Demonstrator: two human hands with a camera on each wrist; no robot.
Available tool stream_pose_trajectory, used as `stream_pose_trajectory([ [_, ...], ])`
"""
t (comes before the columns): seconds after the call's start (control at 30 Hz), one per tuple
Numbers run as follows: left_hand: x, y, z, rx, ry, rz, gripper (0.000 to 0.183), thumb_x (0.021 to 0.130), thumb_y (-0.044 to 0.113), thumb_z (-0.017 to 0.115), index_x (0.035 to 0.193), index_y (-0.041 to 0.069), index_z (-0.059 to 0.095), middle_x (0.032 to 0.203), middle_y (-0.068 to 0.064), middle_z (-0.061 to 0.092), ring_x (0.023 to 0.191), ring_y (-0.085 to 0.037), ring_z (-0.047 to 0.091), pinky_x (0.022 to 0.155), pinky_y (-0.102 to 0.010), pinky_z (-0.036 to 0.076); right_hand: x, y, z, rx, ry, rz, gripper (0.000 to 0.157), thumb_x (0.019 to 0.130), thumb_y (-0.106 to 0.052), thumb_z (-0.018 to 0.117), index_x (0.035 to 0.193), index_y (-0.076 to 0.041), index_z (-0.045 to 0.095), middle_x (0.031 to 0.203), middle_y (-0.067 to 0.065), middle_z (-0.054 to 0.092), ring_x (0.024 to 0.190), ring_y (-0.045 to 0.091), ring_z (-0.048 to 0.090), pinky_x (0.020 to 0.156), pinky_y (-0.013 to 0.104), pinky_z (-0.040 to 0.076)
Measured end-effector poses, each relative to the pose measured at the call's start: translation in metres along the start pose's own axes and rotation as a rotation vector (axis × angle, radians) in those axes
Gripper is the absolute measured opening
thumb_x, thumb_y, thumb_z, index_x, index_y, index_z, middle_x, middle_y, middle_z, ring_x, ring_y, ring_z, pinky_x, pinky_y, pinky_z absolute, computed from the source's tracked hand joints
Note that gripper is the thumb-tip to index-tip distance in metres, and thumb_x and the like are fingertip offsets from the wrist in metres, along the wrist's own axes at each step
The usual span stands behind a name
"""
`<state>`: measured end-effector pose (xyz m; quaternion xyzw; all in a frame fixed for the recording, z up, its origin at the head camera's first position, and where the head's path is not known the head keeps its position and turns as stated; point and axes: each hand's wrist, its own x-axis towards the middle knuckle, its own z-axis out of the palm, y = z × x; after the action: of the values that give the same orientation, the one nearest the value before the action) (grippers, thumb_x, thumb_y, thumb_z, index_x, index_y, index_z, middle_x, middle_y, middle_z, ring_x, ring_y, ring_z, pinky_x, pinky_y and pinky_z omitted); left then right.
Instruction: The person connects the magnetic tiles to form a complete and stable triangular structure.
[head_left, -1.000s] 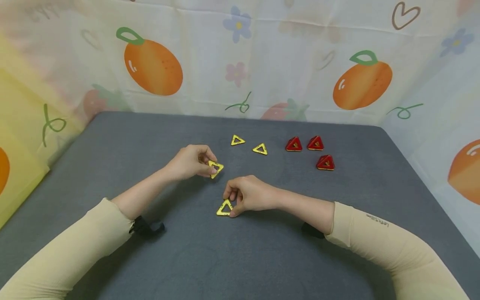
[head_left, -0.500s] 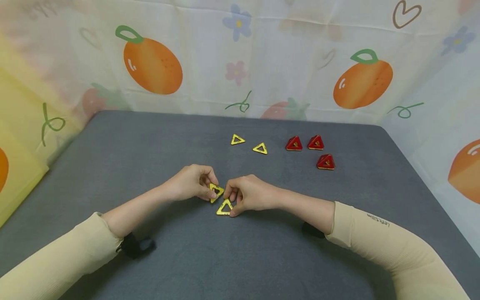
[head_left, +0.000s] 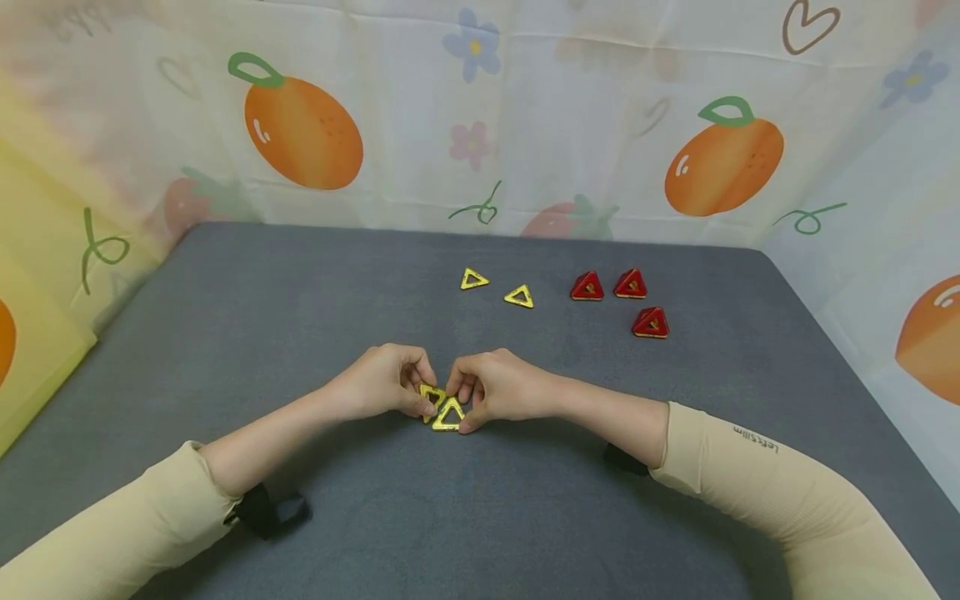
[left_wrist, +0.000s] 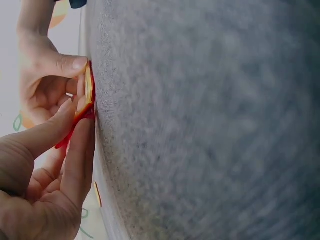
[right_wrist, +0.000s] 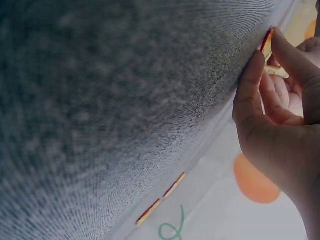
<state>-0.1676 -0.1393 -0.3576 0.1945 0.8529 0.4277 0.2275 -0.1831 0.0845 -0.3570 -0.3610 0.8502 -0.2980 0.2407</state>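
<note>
In the head view, my left hand (head_left: 381, 382) pinches a yellow triangular tile (head_left: 428, 389) with a hollow middle, tilted up off the table. Beside it my right hand (head_left: 504, 387) grips a second yellow triangular tile (head_left: 446, 427) by its right side, flat on the table. The two tiles meet or nearly meet at their edges. From the left wrist view, red shows on the back of both; the left hand's tile (left_wrist: 80, 115) leans against the right hand's tile (left_wrist: 90, 85). Fingertips cover part of each tile.
Two more yellow triangular tiles, one at the left (head_left: 473, 279) and one nearer (head_left: 520, 297), lie farther back on the grey table (head_left: 300, 275). Several red pyramids (head_left: 587, 287) stand at the back right. A printed cloth (head_left: 420, 108) hangs behind.
My left hand has moved toward me with its tile, bringing it down beside the other tile. The right hand has stayed in place on its tile.
</note>
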Motion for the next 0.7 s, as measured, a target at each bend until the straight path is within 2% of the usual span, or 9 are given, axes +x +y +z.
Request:
stream_pose_trajectory([
  [0.2, -0.001, 0.0, 0.003, 0.016, 0.004, 0.023, 0.025, 0.077, 0.008, 0.083, 0.094, 0.005, 0.066, 0.083, -0.006, 0.071, 0.068, -0.012, 0.067, 0.062, -0.026, 0.055, 0.0, 0.0, 0.0, 0.004, 0.001, 0.012, 0.035, 0.076, -0.02, 0.086, 0.103, -0.013, 0.064, 0.092, 0.001, 0.066, 0.071, 0.005, 0.059, 0.063, 0.017, 0.05],
  [0.37, -0.003, 0.0, 0.005, 0.064, 0.02, 0.045, 0.031, 0.071, 0.009, 0.088, 0.094, 0.008, 0.067, 0.085, -0.004, 0.071, 0.073, -0.01, 0.064, 0.065, -0.024, 0.054, 0.001, 0.001, 0.0, 0.005, 0.009, 0.012, 0.036, 0.076, -0.02, 0.086, 0.103, -0.013, 0.063, 0.092, 0.0, 0.065, 0.071, 0.004, 0.059, 0.063, 0.017, 0.05],
  [0.7, -0.003, -0.008, 0.012, 0.041, 0.003, 0.067, 0.046, 0.069, 0.007, 0.089, 0.105, 0.004, 0.061, 0.09, -0.01, 0.072, 0.075, -0.009, 0.068, 0.066, -0.022, 0.057, 0.001, 0.001, 0.0, 0.017, -0.002, 0.015, 0.036, 0.077, -0.02, 0.086, 0.104, -0.012, 0.062, 0.093, 0.001, 0.065, 0.074, 0.005, 0.059, 0.064, 0.017, 0.049],
])
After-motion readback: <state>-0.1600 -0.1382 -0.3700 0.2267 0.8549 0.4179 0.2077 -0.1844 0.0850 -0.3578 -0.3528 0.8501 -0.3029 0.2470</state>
